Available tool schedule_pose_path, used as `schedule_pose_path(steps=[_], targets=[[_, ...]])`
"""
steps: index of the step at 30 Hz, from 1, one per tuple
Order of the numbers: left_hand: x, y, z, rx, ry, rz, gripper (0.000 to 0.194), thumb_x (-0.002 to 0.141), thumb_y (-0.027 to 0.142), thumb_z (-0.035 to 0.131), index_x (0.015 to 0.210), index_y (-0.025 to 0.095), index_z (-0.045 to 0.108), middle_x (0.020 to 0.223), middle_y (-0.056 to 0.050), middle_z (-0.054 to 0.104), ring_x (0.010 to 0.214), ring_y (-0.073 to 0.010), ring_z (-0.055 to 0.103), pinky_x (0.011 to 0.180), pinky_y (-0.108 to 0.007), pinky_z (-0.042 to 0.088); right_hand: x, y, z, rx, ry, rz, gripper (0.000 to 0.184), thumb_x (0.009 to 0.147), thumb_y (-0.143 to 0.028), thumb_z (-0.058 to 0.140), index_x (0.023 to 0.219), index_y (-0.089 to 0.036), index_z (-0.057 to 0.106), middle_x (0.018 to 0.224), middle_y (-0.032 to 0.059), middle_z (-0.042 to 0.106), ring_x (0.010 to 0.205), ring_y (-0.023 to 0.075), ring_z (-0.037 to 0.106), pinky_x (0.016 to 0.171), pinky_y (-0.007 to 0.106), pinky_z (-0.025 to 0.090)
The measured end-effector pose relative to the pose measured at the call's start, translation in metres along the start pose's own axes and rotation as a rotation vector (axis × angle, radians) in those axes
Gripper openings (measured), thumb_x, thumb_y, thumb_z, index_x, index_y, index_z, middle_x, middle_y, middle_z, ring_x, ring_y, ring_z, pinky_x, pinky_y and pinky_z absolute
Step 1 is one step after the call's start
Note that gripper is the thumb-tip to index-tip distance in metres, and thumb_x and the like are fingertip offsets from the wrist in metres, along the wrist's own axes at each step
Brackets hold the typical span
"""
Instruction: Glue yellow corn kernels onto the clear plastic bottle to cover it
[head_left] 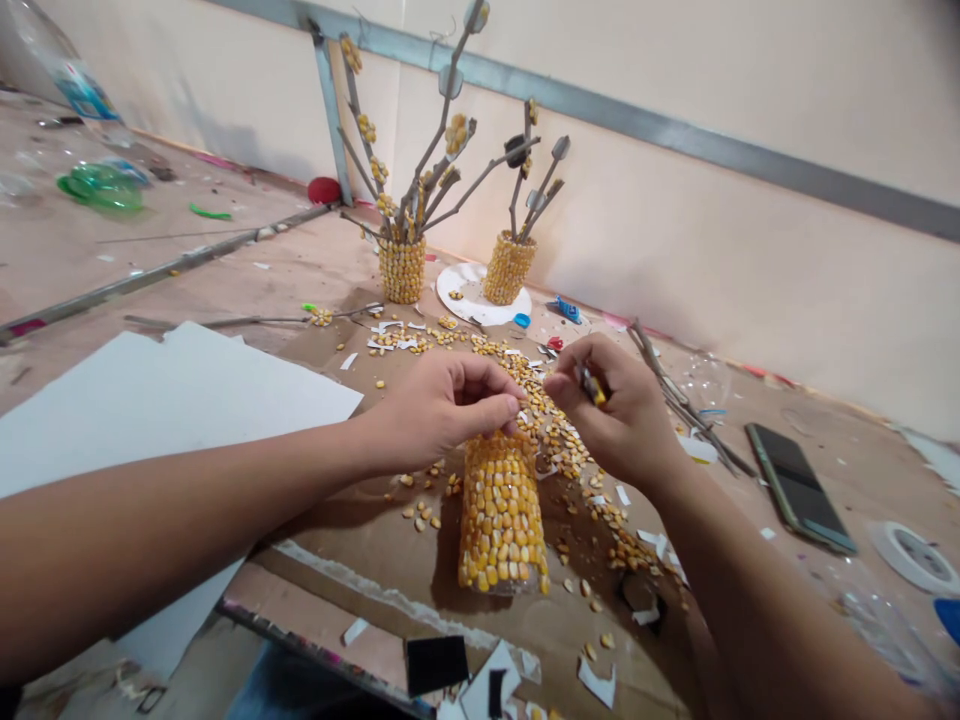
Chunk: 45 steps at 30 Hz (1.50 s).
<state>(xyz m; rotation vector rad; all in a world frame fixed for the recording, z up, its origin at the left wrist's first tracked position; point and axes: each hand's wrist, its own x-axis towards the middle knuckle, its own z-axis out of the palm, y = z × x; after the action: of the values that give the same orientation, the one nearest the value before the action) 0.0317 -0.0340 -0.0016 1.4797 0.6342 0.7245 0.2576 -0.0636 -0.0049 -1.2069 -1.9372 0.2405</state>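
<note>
A small container covered in rows of yellow corn kernels (504, 515) stands upright in front of me, its clear lower edge showing. My left hand (457, 405) is at its upper rim, thumb and forefinger pinched together; whatever is between the tips is too small to make out. To the right and a little higher, my right hand (611, 405) is closed around a small yellow-and-silver tube (592, 386), mostly hidden by the fingers. Loose corn kernels (559, 430) lie scattered on the brown cardboard (360, 545) behind and beside the container.
Two kernel-covered pots (402, 270) with branches stand at the back, one on a white ring (466, 300). White sheets (150, 400) lie left; twigs (675, 400), a phone (799, 485) and a tape roll (916, 556) lie right. Paper scraps and a black piece (436, 664) are in front.
</note>
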Motion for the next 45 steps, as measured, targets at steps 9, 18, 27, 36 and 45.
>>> schedule_pose_path(steps=[9, 18, 27, 36, 45], targets=[[0.004, 0.001, -0.001, 0.026, -0.060, -0.027, 0.009, 0.087, 0.021, 0.071, 0.080, 0.015, 0.071, 0.069, 0.003, 0.068, 0.063, -0.0087, 0.059, 0.062, -0.021, 0.046, -0.001, -0.013, -0.005, 0.026, -0.074, -0.450, 0.029, 0.087, -0.004, 0.063, 0.108, -0.021, 0.073, 0.098, 0.0062, 0.072, 0.082, 0.0173, 0.069, 0.070, 0.031, 0.053], [0.006, -0.002, -0.001, 0.115, -0.022, -0.084, 0.013, 0.084, 0.028, 0.074, 0.082, 0.015, 0.074, 0.073, 0.000, 0.071, 0.066, -0.0112, 0.060, 0.062, -0.023, 0.045, -0.003, -0.019, -0.015, -0.337, -0.216, -0.525, 0.028, 0.090, -0.007, 0.053, 0.107, -0.018, 0.072, 0.093, 0.0070, 0.076, 0.075, 0.0176, 0.065, 0.063, 0.031, 0.042], [0.007, 0.000, -0.002, 0.173, 0.046, -0.043, 0.014, 0.084, 0.028, 0.075, 0.084, 0.014, 0.073, 0.075, -0.001, 0.072, 0.068, -0.0126, 0.062, 0.064, -0.025, 0.047, -0.002, -0.012, -0.009, -0.321, -0.116, -0.232, 0.019, 0.079, -0.009, 0.056, 0.088, -0.015, 0.071, 0.079, 0.0069, 0.072, 0.069, 0.0195, 0.065, 0.064, 0.032, 0.045], [0.006, 0.000, 0.000, 0.180, -0.029, -0.032, 0.018, 0.090, 0.033, 0.071, 0.088, 0.015, 0.072, 0.074, 0.000, 0.068, 0.068, -0.0123, 0.059, 0.064, -0.025, 0.046, -0.004, -0.014, -0.009, -0.206, -0.135, -0.455, 0.033, 0.091, -0.005, 0.052, 0.110, -0.017, 0.076, 0.097, 0.0088, 0.078, 0.077, 0.0175, 0.070, 0.065, 0.029, 0.049], [-0.006, 0.013, -0.011, 0.565, -0.379, 0.097, 0.068, 0.084, 0.041, 0.077, 0.144, 0.019, 0.054, 0.143, -0.014, 0.062, 0.130, -0.0318, 0.060, 0.111, -0.047, 0.050, -0.005, -0.047, -0.049, 0.128, -0.725, -0.092, 0.021, 0.089, -0.010, 0.061, 0.091, -0.025, 0.077, 0.075, -0.0009, 0.071, 0.066, 0.0148, 0.059, 0.064, 0.029, 0.045]])
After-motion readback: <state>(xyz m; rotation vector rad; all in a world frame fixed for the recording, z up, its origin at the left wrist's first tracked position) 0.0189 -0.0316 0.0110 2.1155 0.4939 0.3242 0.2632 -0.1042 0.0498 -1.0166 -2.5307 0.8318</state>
